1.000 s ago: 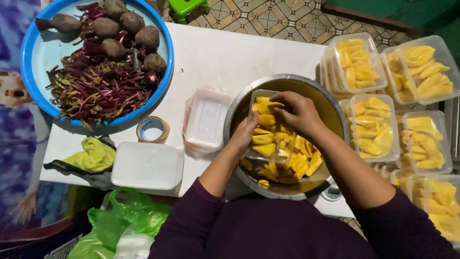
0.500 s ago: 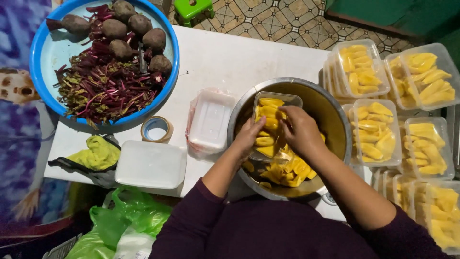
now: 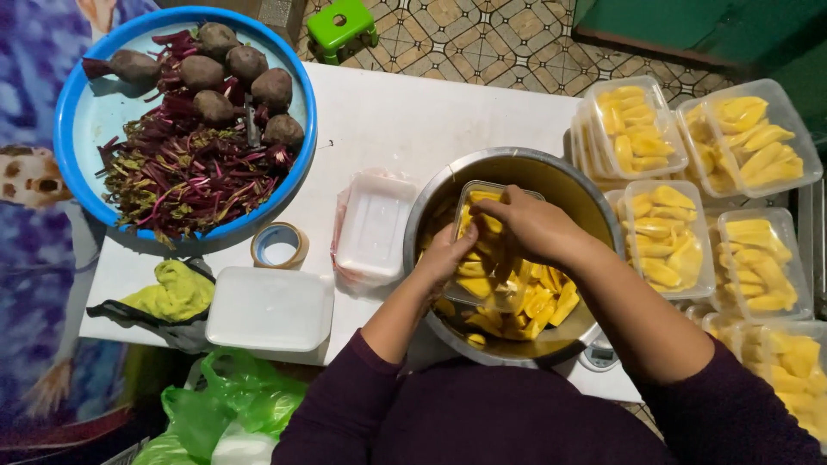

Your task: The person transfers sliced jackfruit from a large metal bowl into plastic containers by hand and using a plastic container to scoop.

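A steel bowl (image 3: 564, 176) on the white table holds yellow fruit pieces (image 3: 543, 306). Inside it a clear plastic container (image 3: 472, 207) is partly filled with the same fruit. My left hand (image 3: 444, 258) grips the container's near left side. My right hand (image 3: 534, 228) rests over the container's top, fingers curled on fruit pieces, hiding much of what is inside.
Several filled clear containers of yellow fruit (image 3: 663, 245) crowd the right side. Empty containers (image 3: 375, 228) and a white lid (image 3: 271, 308) lie left of the bowl, with a tape roll (image 3: 278, 245), a blue basin of beetroots and stems (image 3: 185, 120), yellow cloth (image 3: 177, 293), green bags (image 3: 228, 413).
Both hands have stayed in the bowl; the right hand has shifted over the container's top, and the container now sits more upright, slightly nearer the bowl's left wall.
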